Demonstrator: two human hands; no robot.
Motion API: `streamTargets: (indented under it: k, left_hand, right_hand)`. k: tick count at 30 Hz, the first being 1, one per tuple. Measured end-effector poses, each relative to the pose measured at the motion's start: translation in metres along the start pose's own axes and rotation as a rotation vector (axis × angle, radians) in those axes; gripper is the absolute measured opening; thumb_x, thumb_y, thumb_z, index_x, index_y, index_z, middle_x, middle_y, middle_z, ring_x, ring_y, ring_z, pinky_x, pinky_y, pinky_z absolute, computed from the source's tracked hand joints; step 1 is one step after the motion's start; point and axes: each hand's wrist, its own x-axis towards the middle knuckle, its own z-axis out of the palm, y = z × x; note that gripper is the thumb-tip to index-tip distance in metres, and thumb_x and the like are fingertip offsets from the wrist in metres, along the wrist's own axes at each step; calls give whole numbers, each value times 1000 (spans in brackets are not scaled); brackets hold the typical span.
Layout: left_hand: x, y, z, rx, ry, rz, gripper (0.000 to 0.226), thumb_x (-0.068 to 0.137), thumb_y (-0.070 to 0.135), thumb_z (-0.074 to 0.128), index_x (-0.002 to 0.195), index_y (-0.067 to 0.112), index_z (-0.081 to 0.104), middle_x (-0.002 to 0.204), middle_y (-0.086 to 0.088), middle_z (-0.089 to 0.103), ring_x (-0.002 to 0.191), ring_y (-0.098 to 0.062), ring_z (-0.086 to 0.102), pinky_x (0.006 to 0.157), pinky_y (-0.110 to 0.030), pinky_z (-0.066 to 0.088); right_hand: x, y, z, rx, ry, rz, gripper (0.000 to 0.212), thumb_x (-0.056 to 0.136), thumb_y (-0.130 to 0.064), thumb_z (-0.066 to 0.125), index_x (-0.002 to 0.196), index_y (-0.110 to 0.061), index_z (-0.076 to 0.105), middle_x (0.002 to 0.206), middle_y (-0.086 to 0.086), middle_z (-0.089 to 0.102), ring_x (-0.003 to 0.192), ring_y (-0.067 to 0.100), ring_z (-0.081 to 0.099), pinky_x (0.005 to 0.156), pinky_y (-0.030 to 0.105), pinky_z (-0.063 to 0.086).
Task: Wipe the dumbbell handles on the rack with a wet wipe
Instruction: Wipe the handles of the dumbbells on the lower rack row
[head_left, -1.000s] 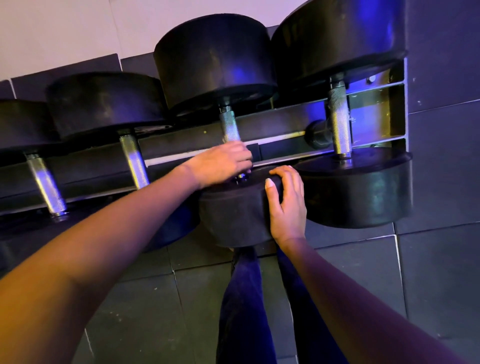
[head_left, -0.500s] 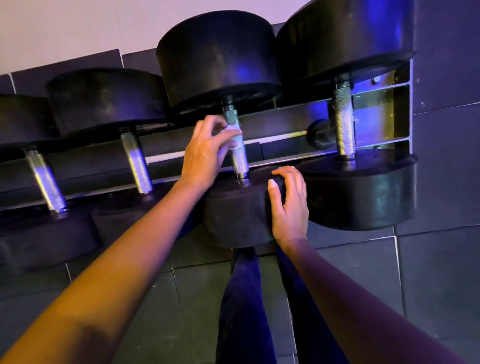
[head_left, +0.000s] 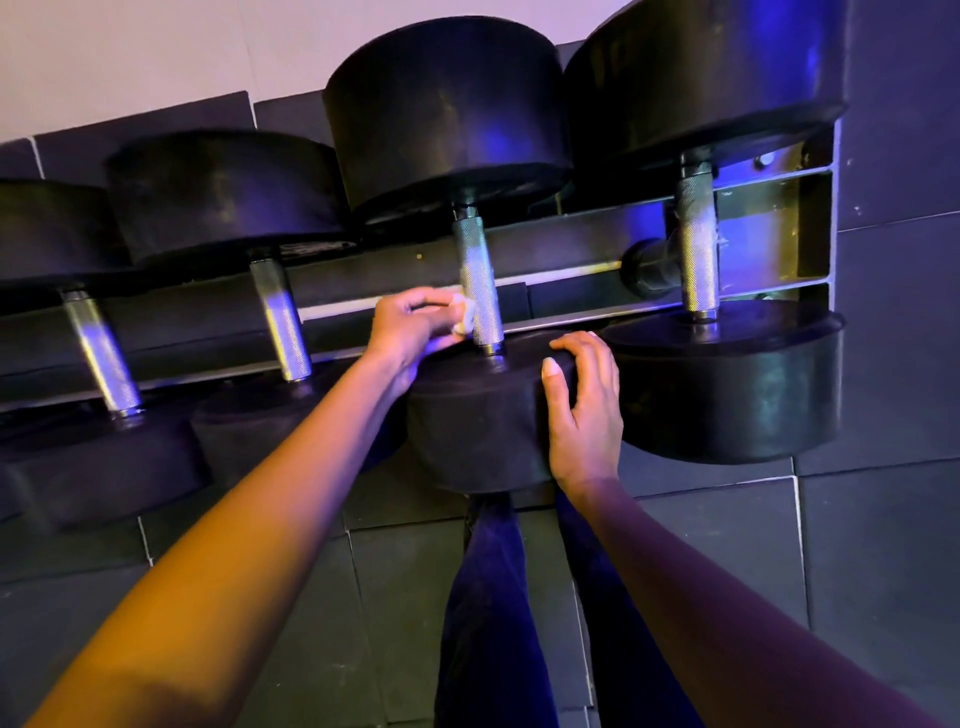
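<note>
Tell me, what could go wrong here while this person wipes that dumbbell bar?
1. The right hand grips the near head right beside the bigger neighbouring dumbbell. If either weight rolls, those fingers could get pinched.
2. The left hand pinches a small wad of wet wipe against only the lower end of the handle, so the upper part may get missed.
</note>
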Motion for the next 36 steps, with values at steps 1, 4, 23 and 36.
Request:
streamTargets:
  k: [1, 4, 23, 36]
  left_hand:
    - [6, 4, 2, -76, 28, 2, 18, 85, -6, 57, 78, 10, 61, 56, 7, 68, 54, -4, 65, 57, -18, 55]
    - [23, 14, 15, -338, 72, -4, 18, 89, -7, 50, 84, 9, 59, 76, -6, 70, 74, -17, 65, 65, -23, 55]
    - [-35, 11, 14, -37, 68, 5, 24, 81, -9, 58, 72, 13, 60, 48, 11, 62, 46, -1, 58, 48, -14, 49]
    - [-133, 63, 85, 14, -36, 122, 27, 81, -6, 57, 70, 18, 53, 72, 2, 54, 65, -9, 52, 53, -19, 47]
  right_hand:
    - [0, 0, 0, 1, -1, 0, 50, 91, -46, 31, 112, -9, 55, 124, 4, 51, 128, 15, 38, 106, 24, 27]
    - [0, 0, 0, 8, 0, -2, 48, 91, -46, 31, 111, -9, 55, 123, 2, 50, 126, 14, 39, 105, 20, 27]
    - [4, -20, -18, -17, -186, 81, 42, 98, -37, 40, 126, -6, 50, 135, 10, 47, 134, 21, 34, 113, 27, 21]
    - [-14, -84, -140, -67, -109, 207, 22, 94, -28, 54, 107, -13, 65, 110, 6, 66, 102, 22, 59, 80, 25, 40]
